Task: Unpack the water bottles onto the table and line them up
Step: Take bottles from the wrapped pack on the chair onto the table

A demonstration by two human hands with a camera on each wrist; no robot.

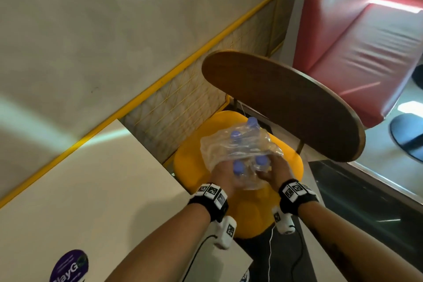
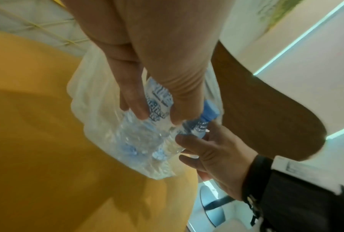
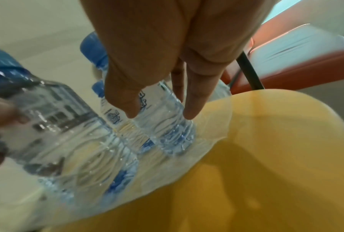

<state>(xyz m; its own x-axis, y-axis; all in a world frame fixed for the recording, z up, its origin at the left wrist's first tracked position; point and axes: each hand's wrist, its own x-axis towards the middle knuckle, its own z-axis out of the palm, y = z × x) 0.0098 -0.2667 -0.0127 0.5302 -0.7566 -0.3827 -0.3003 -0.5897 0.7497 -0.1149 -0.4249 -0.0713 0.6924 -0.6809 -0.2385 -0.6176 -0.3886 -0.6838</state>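
Observation:
A pack of small water bottles with blue caps (image 1: 235,134) in torn clear plastic wrap (image 1: 229,146) lies on a yellow chair seat (image 1: 187,167). My left hand (image 1: 223,174) grips one bottle (image 3: 54,125) at the near end of the pack, thumb and fingers around its labelled body (image 2: 159,100). Just to its right, my right hand (image 1: 273,170) holds a neighbouring bottle (image 3: 163,125), thumb and fingers on either side of it. Both bottles sit partly inside the wrap. The white table (image 1: 91,190) is at the left, with no bottles on the part I see.
The chair's dark wooden backrest (image 1: 286,103) curves just beyond the pack. A red padded bench (image 1: 354,41) stands at the far right. A yellow-framed mesh panel (image 1: 183,103) runs along the wall behind the table. A purple sticker (image 1: 68,265) marks the table's near corner.

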